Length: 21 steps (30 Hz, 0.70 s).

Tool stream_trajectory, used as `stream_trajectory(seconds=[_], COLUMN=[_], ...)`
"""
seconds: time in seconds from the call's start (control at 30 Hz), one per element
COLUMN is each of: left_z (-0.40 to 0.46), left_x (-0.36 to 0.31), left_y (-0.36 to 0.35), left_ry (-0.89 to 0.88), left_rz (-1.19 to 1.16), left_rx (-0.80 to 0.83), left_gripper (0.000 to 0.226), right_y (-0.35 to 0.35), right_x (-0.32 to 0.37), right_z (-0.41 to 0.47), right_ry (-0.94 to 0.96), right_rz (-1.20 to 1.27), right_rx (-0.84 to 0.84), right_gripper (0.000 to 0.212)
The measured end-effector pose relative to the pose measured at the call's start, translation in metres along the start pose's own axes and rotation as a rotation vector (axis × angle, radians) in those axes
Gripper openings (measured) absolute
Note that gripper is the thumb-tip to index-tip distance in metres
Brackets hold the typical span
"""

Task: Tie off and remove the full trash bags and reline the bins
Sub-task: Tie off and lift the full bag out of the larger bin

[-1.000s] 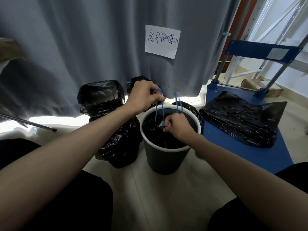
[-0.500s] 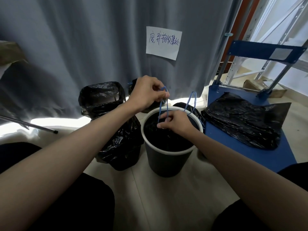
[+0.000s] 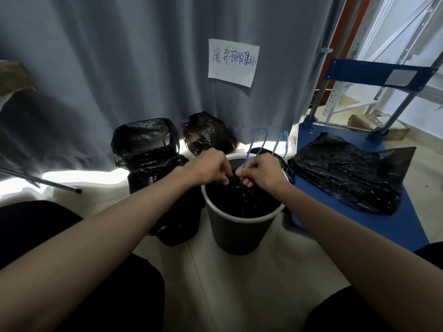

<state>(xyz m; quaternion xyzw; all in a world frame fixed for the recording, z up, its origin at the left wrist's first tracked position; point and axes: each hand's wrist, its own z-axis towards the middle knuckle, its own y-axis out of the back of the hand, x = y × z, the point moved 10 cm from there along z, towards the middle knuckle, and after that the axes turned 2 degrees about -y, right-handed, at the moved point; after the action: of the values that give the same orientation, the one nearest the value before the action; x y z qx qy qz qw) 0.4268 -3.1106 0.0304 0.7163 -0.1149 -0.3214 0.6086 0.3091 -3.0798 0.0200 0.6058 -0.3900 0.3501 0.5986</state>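
Note:
A dark round bin with a white rim (image 3: 242, 221) stands on the floor in front of me, holding a full black trash bag (image 3: 242, 200). Two blue drawstring loops (image 3: 260, 146) stick up from the bag's gathered neck. My right hand (image 3: 261, 172) pinches the drawstrings at their base. My left hand (image 3: 208, 168) grips the bunched bag top right beside it, fingers curled into the plastic. Both hands meet over the far side of the bin's mouth.
A black-lined bin (image 3: 146, 149) stands left of it, with a tied black bag (image 3: 208, 133) behind against the grey curtain (image 3: 143, 68). A blue hand cart (image 3: 359, 212) at right carries flat black bags (image 3: 350, 176). My dark-clothed knees frame the floor below.
My left hand dropped from holding a blue loop up high to the bag's neck. Both hands came together over the bin, and the two loops now stand free above my right hand.

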Motion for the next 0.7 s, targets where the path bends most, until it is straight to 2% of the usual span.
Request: stream_trajectory(seconds=[0.13,0.23,0.37,0.43,0.5,0.6,0.7], left_z=[0.002,0.003,0.002,0.005,0.011,0.015,0.014], left_x=[-0.01,-0.014,-0.005,0.002,0.005,-0.009,-0.026], left_y=[-0.012,-0.026,-0.049,-0.042,-0.021,-0.003,-0.006], left_ry=[-0.027,-0.042,-0.029,0.011,0.058,0.04,0.04], left_rz=[0.044,0.125,0.206,0.128,-0.043,-0.276,-0.298], left_rx=[-0.027,0.037,0.166,0.127,0.012,-0.072,-0.092], left_gripper=[0.007,0.019,0.014,0.013,0.006,0.025,0.025], right_y=[0.007,0.021,0.041,0.043,0.042,0.04,0.041], right_x=[0.005,0.002,-0.008,-0.011,-0.012,-0.007,0.004], right_z=[-0.003,-0.002,-0.001,0.0,0.001,0.001,0.0], right_ry=[-0.004,-0.028,-0.062,-0.074,-0.084,-0.076,-0.051], right_rz=[0.046,0.089,0.112,0.13,0.149,0.116,0.128], right_rx=[-0.028,-0.095,-0.148,-0.13,-0.123,-0.129,-0.154], right_gripper=[0.012,0.016,0.016,0.016,0.018,0.018,0.012])
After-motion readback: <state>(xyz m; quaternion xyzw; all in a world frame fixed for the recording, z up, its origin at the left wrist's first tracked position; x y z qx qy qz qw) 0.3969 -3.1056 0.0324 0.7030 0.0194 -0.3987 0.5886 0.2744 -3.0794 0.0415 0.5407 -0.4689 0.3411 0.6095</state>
